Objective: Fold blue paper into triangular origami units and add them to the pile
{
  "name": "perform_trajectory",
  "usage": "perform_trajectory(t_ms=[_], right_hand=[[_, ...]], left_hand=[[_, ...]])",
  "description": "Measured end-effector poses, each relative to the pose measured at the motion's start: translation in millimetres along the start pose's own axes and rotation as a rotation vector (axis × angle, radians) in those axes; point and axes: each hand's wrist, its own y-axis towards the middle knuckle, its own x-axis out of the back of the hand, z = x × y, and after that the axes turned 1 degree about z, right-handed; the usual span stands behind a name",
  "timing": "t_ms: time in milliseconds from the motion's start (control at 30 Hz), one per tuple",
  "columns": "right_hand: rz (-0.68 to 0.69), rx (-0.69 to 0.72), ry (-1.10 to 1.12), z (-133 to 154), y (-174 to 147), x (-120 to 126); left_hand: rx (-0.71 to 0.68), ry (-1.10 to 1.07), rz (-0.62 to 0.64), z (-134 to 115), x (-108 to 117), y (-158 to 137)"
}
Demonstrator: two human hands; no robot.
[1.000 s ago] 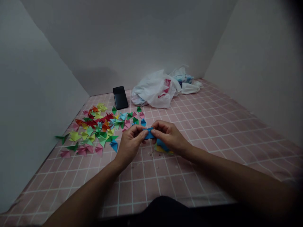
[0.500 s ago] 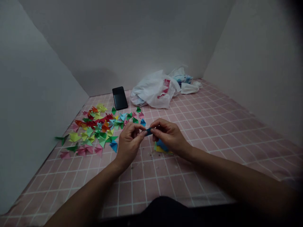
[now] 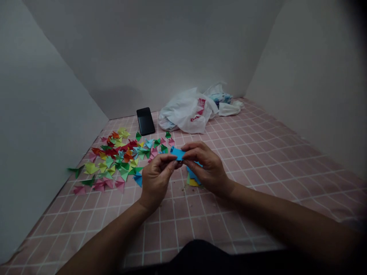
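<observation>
A small piece of blue paper point(image 3: 178, 154) is pinched between both hands above the tiled-pattern cloth. My left hand point(image 3: 157, 176) grips its left side between thumb and fingers. On its right side, my right hand point(image 3: 205, 166) does the same. Partly under my right hand lies a stack of coloured paper point(image 3: 194, 182), with blue, yellow and green showing. Many folded paper pieces point(image 3: 120, 156) in red, pink, green, yellow and blue are spread to the left of my left hand.
A black phone point(image 3: 146, 121) lies near the back wall. Right of it sits a crumpled white plastic bag point(image 3: 187, 112) with red print, and a smaller blue-and-white package point(image 3: 222, 97) behind. Pale walls point(image 3: 183, 46) enclose the pink checked cloth point(image 3: 258, 152) on three sides.
The blue paper has turned so that a broad, bright face shows, where before only a narrow dark strip was visible. Both hands keep their pinch and have shifted only slightly.
</observation>
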Motion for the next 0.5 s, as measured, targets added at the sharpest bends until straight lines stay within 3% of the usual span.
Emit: perform_trajectory(t_ms=[500], right_hand=[[-0.002, 0.054, 0.023, 2.1, 1.4, 1.5]], left_hand=[[-0.207, 0.175, 0.008, 4.5, 5.3, 0.8]])
